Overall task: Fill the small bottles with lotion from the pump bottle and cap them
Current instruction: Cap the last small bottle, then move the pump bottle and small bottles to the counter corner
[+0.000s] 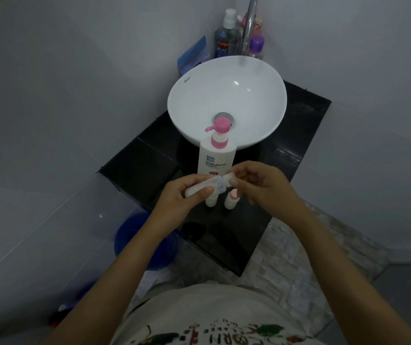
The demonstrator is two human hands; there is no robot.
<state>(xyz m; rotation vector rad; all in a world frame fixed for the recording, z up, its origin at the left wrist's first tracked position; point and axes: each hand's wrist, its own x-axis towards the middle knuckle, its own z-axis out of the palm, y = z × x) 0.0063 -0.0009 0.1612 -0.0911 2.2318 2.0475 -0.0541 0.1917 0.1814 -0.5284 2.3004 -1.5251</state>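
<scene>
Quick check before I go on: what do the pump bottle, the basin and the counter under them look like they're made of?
Pump bottle: opaque white plastic, it seems, with a matte pink pump head and a printed label. Basin: glossy white glazed ceramic, judging by the sharp highlights. Counter: shiny black tile or polished stone; a seam line and reflections show, but which one I cannot tell.

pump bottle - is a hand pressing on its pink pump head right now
No: the pump bottle stands untouched on the counter while both hands hold a small bottle in front of it.
</scene>
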